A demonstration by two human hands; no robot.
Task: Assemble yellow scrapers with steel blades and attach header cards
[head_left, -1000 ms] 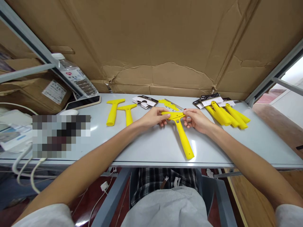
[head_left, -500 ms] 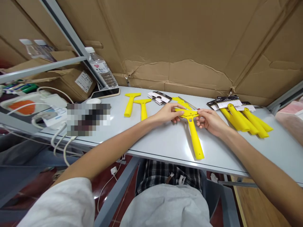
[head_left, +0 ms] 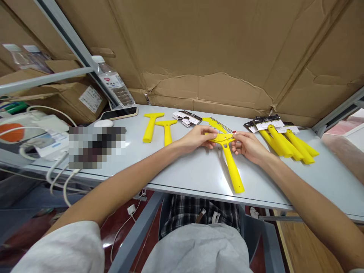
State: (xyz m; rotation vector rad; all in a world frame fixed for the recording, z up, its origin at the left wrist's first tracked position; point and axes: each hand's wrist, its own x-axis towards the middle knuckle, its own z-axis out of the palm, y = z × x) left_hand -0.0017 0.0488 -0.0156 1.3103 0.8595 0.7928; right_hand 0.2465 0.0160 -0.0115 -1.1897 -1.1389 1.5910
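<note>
Between my hands is a yellow T-shaped tool point(head_left: 233, 168), its handle slanting down toward the table's front edge. My left hand point(head_left: 199, 138) pinches the left end of its head. At the other end of the head, the fingers of my right hand point(head_left: 247, 144) are closed on it, with a small red spot by the fingertips. Just behind lies a yellow piece with a thin metal rod point(head_left: 217, 123). To the left rest two more yellow T-shaped tools, one farther left point(head_left: 150, 129) and one nearer point(head_left: 167, 132).
Black-and-white cards point(head_left: 187, 118) lie behind my left hand. Several yellow handles with cards point(head_left: 287, 146) are piled at the right. Along the left are a phone point(head_left: 119, 113), a water bottle point(head_left: 113, 81), white cables and a cardboard box point(head_left: 71, 94). Cardboard point(head_left: 199, 45) stands behind.
The view has shifted slightly, so most things on the table appear farther left. Both hands keep hold of the yellow tool, whose head sits a little differently between the fingers.
</note>
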